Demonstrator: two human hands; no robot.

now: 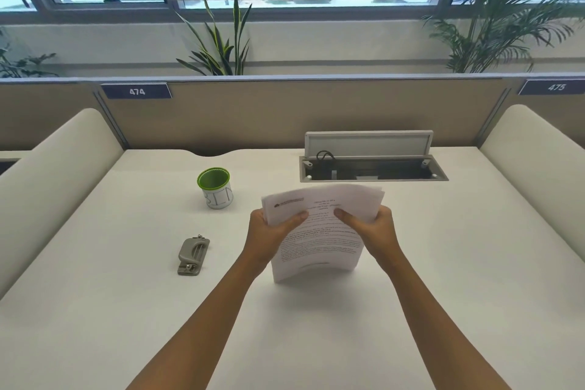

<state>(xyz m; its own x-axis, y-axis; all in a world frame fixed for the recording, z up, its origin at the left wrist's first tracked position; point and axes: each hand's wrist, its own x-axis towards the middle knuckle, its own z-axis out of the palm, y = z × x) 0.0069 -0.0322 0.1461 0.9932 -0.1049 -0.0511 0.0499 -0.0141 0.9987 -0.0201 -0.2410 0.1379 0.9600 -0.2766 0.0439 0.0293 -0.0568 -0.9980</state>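
While both hands grip the stack of papers, I see it held nearly upright over the middle of the desk, its lower edge at or just above the surface. The left hand curls round the stack's left edge, thumb across the printed front, and the right hand mirrors it. A green-rimmed mug stands to the left, a grey hole punch nearer me, and an open cable box behind.
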